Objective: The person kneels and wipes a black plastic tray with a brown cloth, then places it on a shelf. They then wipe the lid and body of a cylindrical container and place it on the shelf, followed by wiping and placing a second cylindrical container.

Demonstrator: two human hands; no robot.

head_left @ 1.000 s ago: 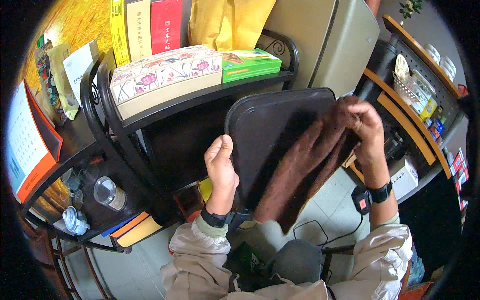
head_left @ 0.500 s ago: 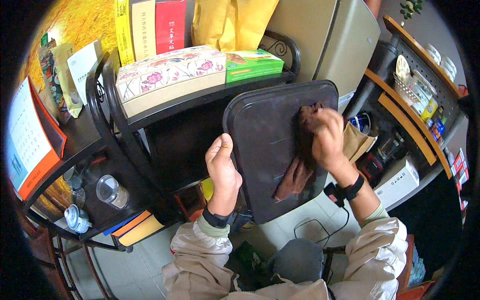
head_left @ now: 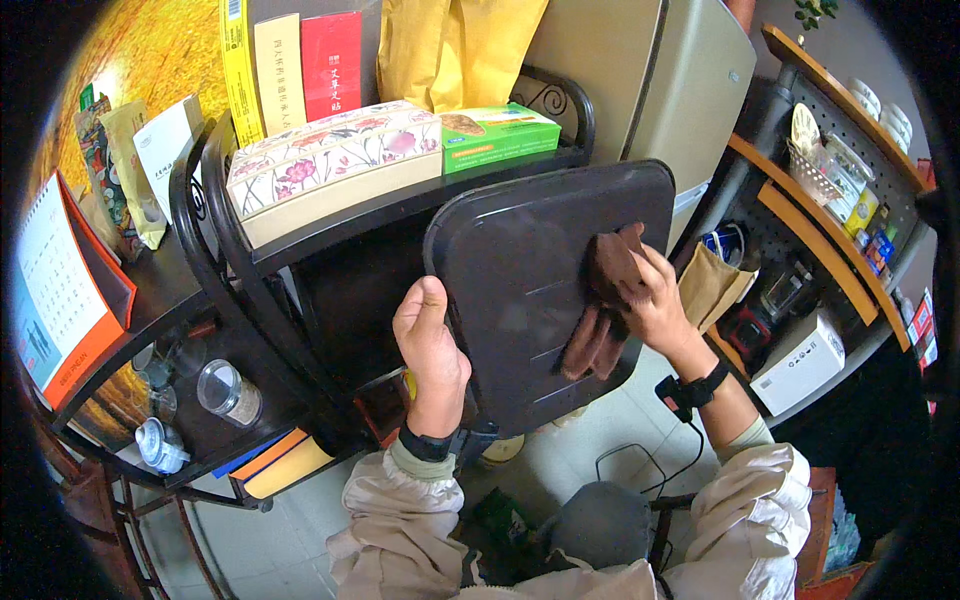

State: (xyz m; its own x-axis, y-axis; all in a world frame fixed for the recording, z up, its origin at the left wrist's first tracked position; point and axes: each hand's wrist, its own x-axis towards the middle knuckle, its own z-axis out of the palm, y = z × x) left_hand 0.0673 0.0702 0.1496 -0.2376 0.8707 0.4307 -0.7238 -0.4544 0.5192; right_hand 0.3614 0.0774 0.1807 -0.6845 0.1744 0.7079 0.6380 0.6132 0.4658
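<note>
A dark rectangular tray [head_left: 510,300] with rounded corners is held up in front of me, tilted. My left hand [head_left: 432,345] grips its left edge, thumb on the near face and the other fingers hidden behind. In my right hand [head_left: 655,305] is a bunched brown cloth [head_left: 612,268], pressed against the right part of the tray's face. The loose end of the cloth hangs down over the tray. Both wrists wear black bands.
Behind the tray stands a black shelf [head_left: 340,225] bearing a floral box [head_left: 335,165] and a green box [head_left: 500,135]. At left are a desk calendar [head_left: 75,290] and a clear jar [head_left: 230,392]. A fridge [head_left: 600,75] stands behind; a loaded rack [head_left: 810,245] is at right. A cable [head_left: 640,460] trails below.
The tray and my left hand have shifted slightly left. My right hand has moved a little down the tray, turning with the cloth, whose top fold now sticks up.
</note>
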